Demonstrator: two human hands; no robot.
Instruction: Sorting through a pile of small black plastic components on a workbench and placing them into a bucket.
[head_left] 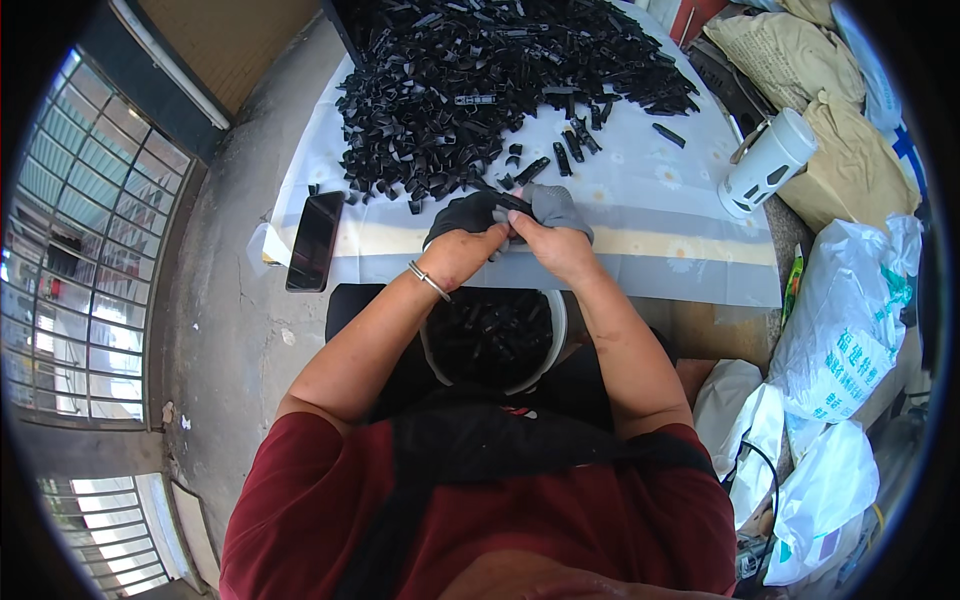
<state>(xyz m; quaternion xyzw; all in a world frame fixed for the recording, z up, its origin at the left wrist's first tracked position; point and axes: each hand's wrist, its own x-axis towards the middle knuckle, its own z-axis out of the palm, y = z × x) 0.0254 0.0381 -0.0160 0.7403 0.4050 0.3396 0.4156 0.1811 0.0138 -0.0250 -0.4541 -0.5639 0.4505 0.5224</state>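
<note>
Two gloved hands close on a small black part at the near edge of a heaped worktable.
The left hand (462,222), in black, and the right hand (556,222), in gray, meet thumb to thumb, fingers curled shut on the small black part (513,202), which is mostly hidden between them; which hand bears the firmer grip cannot be told. It looks light, stiff and rather slick, likely molded plastic, best pinched along its sides, with thin edges perhaps apt to snap. Beyond the fingers spreads one pile of black pieces (440,100), too many to count. One phone (314,240) lies left of the fingers, one white tumbler (768,162) stands well to their right, and one bucket (559,325) sits below them.
</note>
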